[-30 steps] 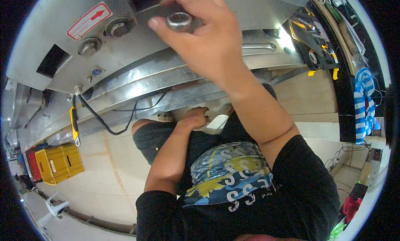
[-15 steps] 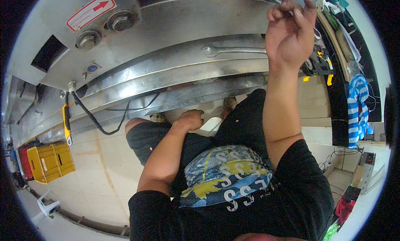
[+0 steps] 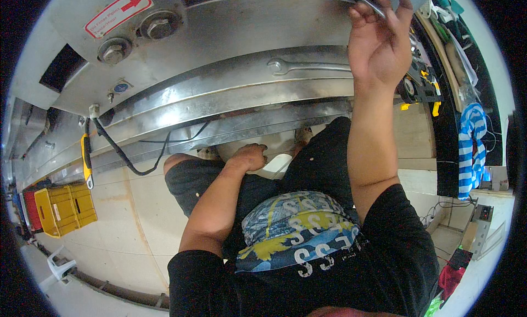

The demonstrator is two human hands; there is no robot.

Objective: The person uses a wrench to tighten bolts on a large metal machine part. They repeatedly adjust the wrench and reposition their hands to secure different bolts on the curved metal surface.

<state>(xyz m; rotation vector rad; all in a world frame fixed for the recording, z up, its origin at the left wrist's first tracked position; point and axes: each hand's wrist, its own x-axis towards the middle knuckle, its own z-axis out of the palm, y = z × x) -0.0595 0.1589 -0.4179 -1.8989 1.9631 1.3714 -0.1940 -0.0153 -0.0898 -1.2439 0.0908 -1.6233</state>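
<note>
My right hand [image 3: 384, 48] is raised at the upper right in front of the steel machine, palm toward me. Its bent fingers grip a slim metal rod [image 3: 364, 1]; the rod's far end is cut off by the picture's edge, so its kind is unclear. Low between my bent legs rests my left hand [image 3: 251, 157], loosely relaxed with nothing seen in it; its fingertips are partly hidden. Beside my right wrist, an open-end wrench [image 3: 307, 66] lies along the steel ledge [image 3: 219, 78], its other end hidden behind the wrist.
Two large bolts [image 3: 160, 28] sit on the machine's upper left panel. A black cable [image 3: 118, 149] and a yellow-handled tool [image 3: 87, 160] hang below. Yellow crates [image 3: 65, 210] stand left on the floor. At right are black-and-yellow tools [image 3: 422, 89] and a blue-striped cloth roll [image 3: 472, 149].
My right hand has shifted slightly left and up, and more of the metal rod shows between its fingers. My left hand stays in place. The view has tilted a little.
</note>
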